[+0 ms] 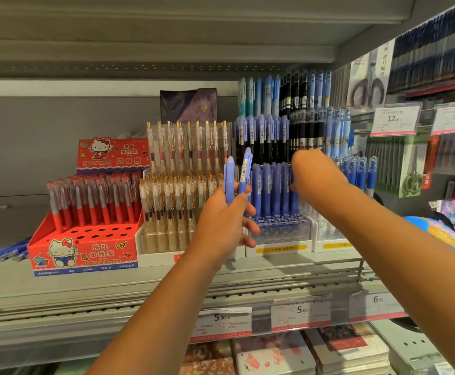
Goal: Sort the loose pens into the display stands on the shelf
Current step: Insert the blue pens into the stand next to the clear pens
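Left hand pinches two blue pens between thumb and fingers, caps up. My read is they're a ready supply, held just in front of the clear tiered stand. Right hand reaches in at the stand's rows of matching blue pens; its fingers are hidden behind the hand, so I can't tell their state. Front-row holes are vacant — the likely target. More loose blue pens lie far left on the shelf.
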A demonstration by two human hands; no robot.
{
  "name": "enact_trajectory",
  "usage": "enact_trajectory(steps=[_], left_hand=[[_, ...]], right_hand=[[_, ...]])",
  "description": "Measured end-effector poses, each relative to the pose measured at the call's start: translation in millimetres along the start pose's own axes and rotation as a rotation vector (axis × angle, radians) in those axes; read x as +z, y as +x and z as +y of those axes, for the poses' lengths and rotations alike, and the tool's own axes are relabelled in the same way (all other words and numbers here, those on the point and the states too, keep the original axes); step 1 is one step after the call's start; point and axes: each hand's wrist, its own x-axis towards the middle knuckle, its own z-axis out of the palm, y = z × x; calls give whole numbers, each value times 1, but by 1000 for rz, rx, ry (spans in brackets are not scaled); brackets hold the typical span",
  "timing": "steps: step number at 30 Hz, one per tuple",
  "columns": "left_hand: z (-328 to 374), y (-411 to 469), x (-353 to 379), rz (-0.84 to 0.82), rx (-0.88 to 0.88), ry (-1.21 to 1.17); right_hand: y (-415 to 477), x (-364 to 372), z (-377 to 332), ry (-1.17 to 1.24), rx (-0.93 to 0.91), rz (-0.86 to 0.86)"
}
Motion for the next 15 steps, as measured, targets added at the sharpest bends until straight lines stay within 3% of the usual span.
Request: enact_trajectory(steps=[6,9,11,15], left_hand=[[0,-1,0,-28,12,-10],[1,-2,0,-29,18,-21],[2,-3,0,-33,17,-31],[3,-4,0,-38,13,-31]], right_hand=[[-8,-5,-3,-31,-21,20],[-14,-6,-10,33,-43,182],[-18,-10,-18,319,-77,161],[-27,-15,-37,1149,-114,-169]])
